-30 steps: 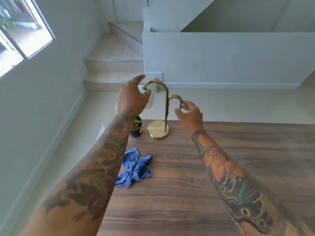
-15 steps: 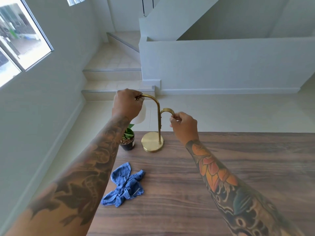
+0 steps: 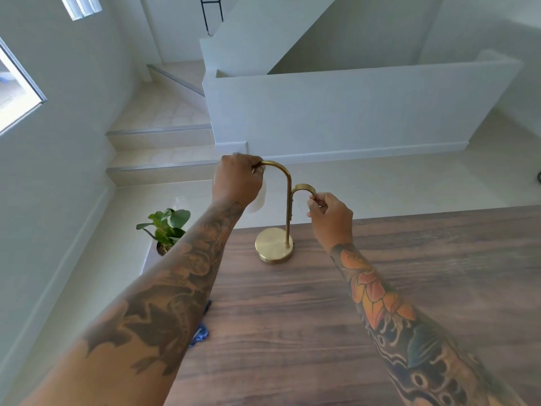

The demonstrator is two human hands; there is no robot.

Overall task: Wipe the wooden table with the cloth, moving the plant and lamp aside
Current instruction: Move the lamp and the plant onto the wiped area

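A brass lamp [image 3: 288, 206] with a round base stands near the far edge of the wooden table [image 3: 322, 303]. My left hand [image 3: 236, 179] grips the top of its tall curved arm, covering most of the white shade. My right hand [image 3: 330, 216] pinches the end of the shorter curved arm. A small potted plant [image 3: 167, 227] sits at the table's far left corner, its pot half hidden by my left forearm. Only a scrap of the blue cloth [image 3: 200, 332] shows from under that forearm.
Beyond the table lie a pale tiled floor, steps [image 3: 161, 168] going up at the left, and a low white wall [image 3: 336, 112]. A window [image 3: 14, 92] is in the left wall.
My left hand went from reaching over the lamp's shade to closing on its tall arm. My view has shifted, and my left forearm now covers most of the cloth.
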